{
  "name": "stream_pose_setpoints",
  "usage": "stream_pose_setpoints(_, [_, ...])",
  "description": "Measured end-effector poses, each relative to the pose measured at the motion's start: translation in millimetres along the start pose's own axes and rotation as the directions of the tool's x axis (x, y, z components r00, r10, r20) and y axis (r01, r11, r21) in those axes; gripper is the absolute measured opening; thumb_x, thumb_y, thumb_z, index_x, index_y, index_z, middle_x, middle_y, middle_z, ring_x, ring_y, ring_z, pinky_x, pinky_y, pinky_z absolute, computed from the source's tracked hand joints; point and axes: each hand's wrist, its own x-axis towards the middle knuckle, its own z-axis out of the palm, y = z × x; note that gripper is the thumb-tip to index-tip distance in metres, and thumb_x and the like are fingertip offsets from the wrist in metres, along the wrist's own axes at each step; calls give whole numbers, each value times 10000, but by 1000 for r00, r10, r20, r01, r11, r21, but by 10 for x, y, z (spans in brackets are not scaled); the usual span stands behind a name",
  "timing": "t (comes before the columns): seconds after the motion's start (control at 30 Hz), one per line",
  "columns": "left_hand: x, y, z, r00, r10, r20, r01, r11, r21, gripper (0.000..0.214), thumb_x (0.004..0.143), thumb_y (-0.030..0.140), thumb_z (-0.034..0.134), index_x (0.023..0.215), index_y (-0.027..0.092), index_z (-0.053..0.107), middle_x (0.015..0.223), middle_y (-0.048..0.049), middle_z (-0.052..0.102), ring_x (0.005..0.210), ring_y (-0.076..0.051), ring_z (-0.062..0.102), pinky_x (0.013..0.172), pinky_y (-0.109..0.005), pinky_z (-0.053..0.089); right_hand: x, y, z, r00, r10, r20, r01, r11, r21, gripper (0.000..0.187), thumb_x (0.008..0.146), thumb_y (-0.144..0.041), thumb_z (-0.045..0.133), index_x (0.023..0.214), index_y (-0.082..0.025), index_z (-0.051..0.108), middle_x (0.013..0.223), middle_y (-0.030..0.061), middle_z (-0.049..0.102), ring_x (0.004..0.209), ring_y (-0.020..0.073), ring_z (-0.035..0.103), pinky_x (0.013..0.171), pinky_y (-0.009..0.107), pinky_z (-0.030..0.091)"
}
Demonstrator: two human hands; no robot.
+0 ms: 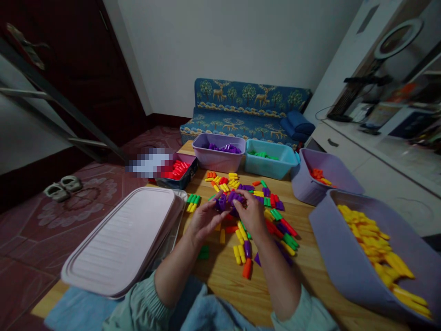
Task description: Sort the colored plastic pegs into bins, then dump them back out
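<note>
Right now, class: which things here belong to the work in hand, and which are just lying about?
In hand: left hand, right hand, purple pieces held between them, loose coloured pieces, far lilac bin.
Lying about: slippers, pink lidded box, blue patterned seat.

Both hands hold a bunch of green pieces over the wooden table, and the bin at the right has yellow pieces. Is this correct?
Not fully. The head view shows the left hand and right hand holding purple pieces, not green; the wooden table and the bin with yellow pieces are as you say.
</note>
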Motion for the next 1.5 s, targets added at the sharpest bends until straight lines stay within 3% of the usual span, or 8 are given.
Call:
stream_pose_setpoints(0.2, [21, -106, -13, 991, 136, -10, -132, 975, 181, 520, 729, 122, 708, 1236, 165, 604, 1154, -83, 665, 1018, -164, 630, 863, -227, 492, -203, 62, 153, 999, 27, 42, -30, 997, 73, 410, 778, -338, 642, 1167, -216, 599, 1117, 85, 660, 1006, 227, 611, 866, 359, 490])
stream_pose_setpoints(0.47, [16, -122, -21, 990, 139, -37, -127, 965, 230, 386, 724, 129, 725, 1108, 137, 690, 1073, -82, 704, 974, -155, 646, 831, -199, 489, -223, 111, 148, 996, 58, 62, -68, 979, 190, 460, 731, -292, 689, 1180, -252, 599, 1131, 68, 663, 1021, 228, 616, 868, 367, 504])
stream_pose_setpoints(0.6, [22, -144, -24, 989, 126, -73, -104, 963, 247, 409, 746, 116, 705, 1151, 149, 662, 1103, -88, 697, 961, -155, 657, 840, -216, 502, -232, 163, 156, 992, 115, 55, -126, 950, 286, 405, 747, -315, 669, 1134, -209, 607, 1033, 73, 694, 923, 209, 650, 807, 341, 527])
stream_pose_setpoints(0.73, [-10, -161, 4, 997, 72, -20, -64, 960, 272, 421, 771, 170, 699, 1186, 152, 632, 1168, -112, 670, 1065, -222, 636, 923, -309, 503, -228, 173, 136, 986, 157, 48, -164, 924, 346, 382, 755, -369, 663, 1078, -174, 604, 933, 73, 705, 797, 187, 663, 699, 298, 539])
stream_pose_setpoints(0.83, [-31, -168, 6, 999, 41, 14, -43, 954, 296, 444, 776, 200, 702, 1210, 171, 612, 1221, -117, 643, 1110, -261, 614, 957, -387, 497, -226, 176, 115, 980, 183, 71, -196, 923, 330, 395, 774, -433, 636, 1067, -169, 616, 839, 61, 698, 673, 165, 640, 574, 258, 519])
stream_pose_setpoints(0.97, [-35, -174, -12, 999, 28, 18, -32, 941, 336, 456, 776, 205, 704, 1219, 187, 600, 1277, -112, 608, 1091, -263, 620, 926, -395, 521, -225, 208, 110, 965, 241, 106, -262, 921, 288, 461, 775, -506, 612, 1078, -159, 627, 787, 53, 683, 560, 144, 591, 455, 236, 472])
stream_pose_setpoints(1.33, [-19, -157, 16, 996, 71, -47, -49, 934, 353, 476, 759, 141, 688, 1221, 198, 588, 1203, -102, 640, 958, -219, 661, 814, -364, 556, -221, 209, 132, 966, 200, 165, -237, 940, 247, 351, 805, -420, 576, 1055, -183, 644, 885, 62, 700, 600, 144, 619, 503, 237, 491])
stream_pose_setpoints(1.5, [191, 43, 281, 984, 77, -160, -25, 951, 307, 348, 775, 87, 603, 1116, 155, 625, 966, -88, 692, 787, -167, 665, 701, -294, 551, 90, 52, 107, 984, 126, 128, -150, 968, 203, 344, 767, -347, 605, 1067, -184, 651, 817, 45, 698, 618, 152, 627, 548, 248, 505])
